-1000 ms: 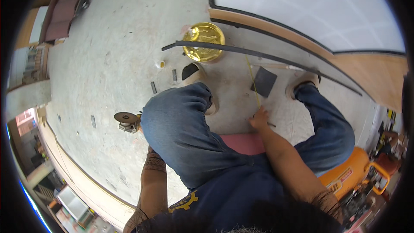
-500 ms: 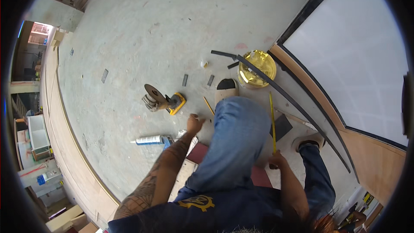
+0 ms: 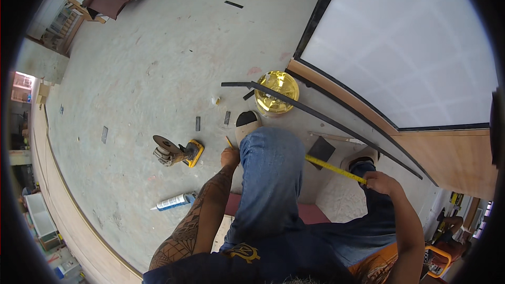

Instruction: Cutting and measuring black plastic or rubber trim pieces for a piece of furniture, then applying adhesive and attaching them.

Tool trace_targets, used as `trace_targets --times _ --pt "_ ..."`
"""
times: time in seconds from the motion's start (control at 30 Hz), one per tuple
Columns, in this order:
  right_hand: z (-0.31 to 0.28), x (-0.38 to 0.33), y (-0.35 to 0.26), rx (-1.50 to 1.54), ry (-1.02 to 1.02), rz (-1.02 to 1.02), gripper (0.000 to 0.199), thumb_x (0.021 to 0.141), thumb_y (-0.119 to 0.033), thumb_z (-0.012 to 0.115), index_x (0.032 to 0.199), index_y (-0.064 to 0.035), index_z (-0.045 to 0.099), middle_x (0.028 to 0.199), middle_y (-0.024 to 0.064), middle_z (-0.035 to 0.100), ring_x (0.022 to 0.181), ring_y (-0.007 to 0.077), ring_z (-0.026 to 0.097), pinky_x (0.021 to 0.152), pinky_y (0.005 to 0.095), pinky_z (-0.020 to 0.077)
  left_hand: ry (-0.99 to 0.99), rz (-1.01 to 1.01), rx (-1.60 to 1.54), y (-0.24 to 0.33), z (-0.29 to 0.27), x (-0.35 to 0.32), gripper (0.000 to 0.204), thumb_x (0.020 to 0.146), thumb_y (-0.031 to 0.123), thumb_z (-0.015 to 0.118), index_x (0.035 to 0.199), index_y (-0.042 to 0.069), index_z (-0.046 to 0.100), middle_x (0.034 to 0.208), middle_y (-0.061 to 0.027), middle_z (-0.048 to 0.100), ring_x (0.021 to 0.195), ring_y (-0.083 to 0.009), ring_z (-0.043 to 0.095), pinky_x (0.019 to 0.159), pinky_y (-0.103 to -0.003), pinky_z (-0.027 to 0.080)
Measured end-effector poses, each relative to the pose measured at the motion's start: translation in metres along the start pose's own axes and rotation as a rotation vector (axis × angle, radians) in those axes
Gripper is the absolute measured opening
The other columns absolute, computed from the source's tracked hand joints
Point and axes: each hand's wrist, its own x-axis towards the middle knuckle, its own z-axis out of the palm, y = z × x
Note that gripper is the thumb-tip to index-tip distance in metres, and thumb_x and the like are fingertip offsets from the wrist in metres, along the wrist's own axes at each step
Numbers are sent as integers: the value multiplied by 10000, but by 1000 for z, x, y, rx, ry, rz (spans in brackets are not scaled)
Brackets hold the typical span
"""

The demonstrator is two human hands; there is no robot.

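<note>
Head view; what's hidden?
– The left leg (image 3: 271, 171) covers the far end of the yellow measuring tape (image 3: 339, 169); the left hand (image 3: 230, 158), part of a pencil (image 3: 228, 141).
– And the tape?
– It stretches left from the right hand (image 3: 383, 183), which pinches it; the left hand curls at the pencil; whether gripping, I cannot tell.

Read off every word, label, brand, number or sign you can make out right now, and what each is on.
No text is legible.
Yellow tape measure in the right hand: fine markings, too small to read.
White-and-blue tube on the floor: printing, too small to read.
Dark shirt: yellow gear-shaped emblem, no readable wording.
Shiny gold lid: any raised lettering is lost in the glare.
</note>
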Motion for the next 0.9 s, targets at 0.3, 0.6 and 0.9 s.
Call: trace_targets --times 0.3,0.6,0.9 --pt "-30 76 -44 -84 587 -378 224 989 -220 629 950 -14 710 892 255 728 867 477 704 768 507 550 332 49 -307 11 -6 5 354 971 235 691 1146 -37 547 1042 -237 717 945 -379 717 864 -449 577" --pt "-12 181 -106 -255 790 -442 168 979 -251 624 1013 -117 721 998 168 755 988 400 718 868 566 539 236 344 -528 97 -105 -32 432 1010 194 669 1340 -61 555 1039 -145 713 939 -222 706 830 -366 572" --pt "-5 187 -99 -217 805 -414 164 965 -252 639 1025 -127 726 1039 136 752 1049 370 709 897 570 525 93 480 -668 260 -179 -76 333 1072 146 620 1355 -29 603 1048 -85 707 975 -159 711 869 -310 601"
